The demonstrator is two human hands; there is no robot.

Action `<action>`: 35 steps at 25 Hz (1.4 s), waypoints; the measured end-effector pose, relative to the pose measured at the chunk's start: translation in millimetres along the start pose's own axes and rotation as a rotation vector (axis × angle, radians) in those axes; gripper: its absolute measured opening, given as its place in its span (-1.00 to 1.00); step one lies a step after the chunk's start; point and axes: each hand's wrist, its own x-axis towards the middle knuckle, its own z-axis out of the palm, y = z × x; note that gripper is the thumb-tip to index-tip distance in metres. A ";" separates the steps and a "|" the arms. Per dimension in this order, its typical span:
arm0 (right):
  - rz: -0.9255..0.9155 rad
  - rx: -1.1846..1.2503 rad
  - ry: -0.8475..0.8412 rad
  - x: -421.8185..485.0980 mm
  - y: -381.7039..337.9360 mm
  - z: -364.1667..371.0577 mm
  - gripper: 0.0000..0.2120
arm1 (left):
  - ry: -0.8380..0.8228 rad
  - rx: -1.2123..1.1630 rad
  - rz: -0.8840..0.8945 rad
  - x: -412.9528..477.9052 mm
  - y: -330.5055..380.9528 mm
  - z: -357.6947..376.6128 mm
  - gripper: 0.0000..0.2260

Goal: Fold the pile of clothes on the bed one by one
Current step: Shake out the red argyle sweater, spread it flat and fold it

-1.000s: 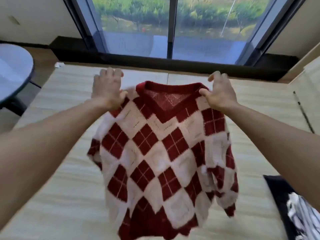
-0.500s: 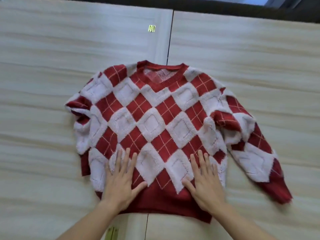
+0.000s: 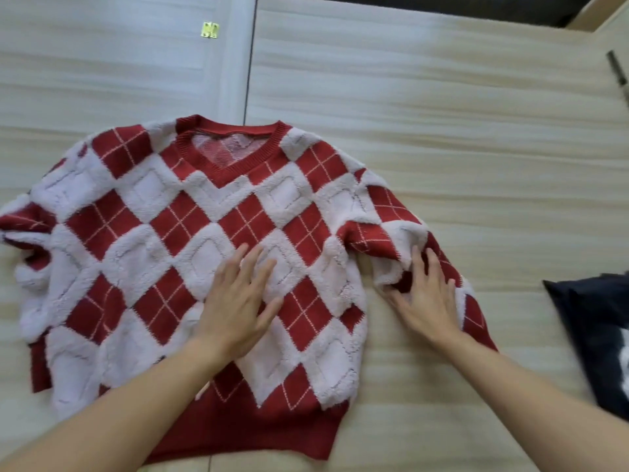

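1. The red and white diamond-pattern sweater (image 3: 190, 229) lies front up on the bed (image 3: 459, 137). It is spread nearly flat, with its V-neck collar (image 3: 231, 144) at the far side and its red hem nearest to me.
2. My left hand (image 3: 238, 301) lies palm down on the middle of the sweater's front. Its fingers (image 3: 253, 264) are straight, spread and pressing the knit, and they grip nothing.
3. My right hand (image 3: 429, 301) is on the sleeve (image 3: 384, 229) on my right, which is bunched and bent back towards the body of the sweater. Its fingers (image 3: 417, 260) are spread across the crumpled fabric and the thumb is against the sleeve's lower edge. I cannot tell whether they pinch the fabric or only rest on it.
4. The other sleeve (image 3: 23, 226) is folded in on itself at the left edge of the view.
5. The bed shows a pale striped surface with a dark seam (image 3: 250, 63) running away from the collar. A small brass hinge (image 3: 209, 30) sits just left of that seam.
6. A dark garment (image 3: 592, 321) with white markings lies on the bed at the right edge, apart from the sweater.
7. A thin dark rod (image 3: 617, 74) lies near the far right corner.
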 end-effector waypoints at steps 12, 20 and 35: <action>0.096 -0.295 -0.088 117.7 123.8 -84.1 -0.27 | -0.229 0.102 -0.169 78.6 122.4 64.1 0.02; 0.468 0.014 0.151 122.2 184.9 -89.3 -0.11 | -0.068 0.058 -0.084 157.2 173.9 54.2 -0.36; -0.299 0.870 0.568 83.9 -115.8 -174.9 -0.54 | -0.255 -0.332 -0.075 129.0 167.3 18.2 -0.28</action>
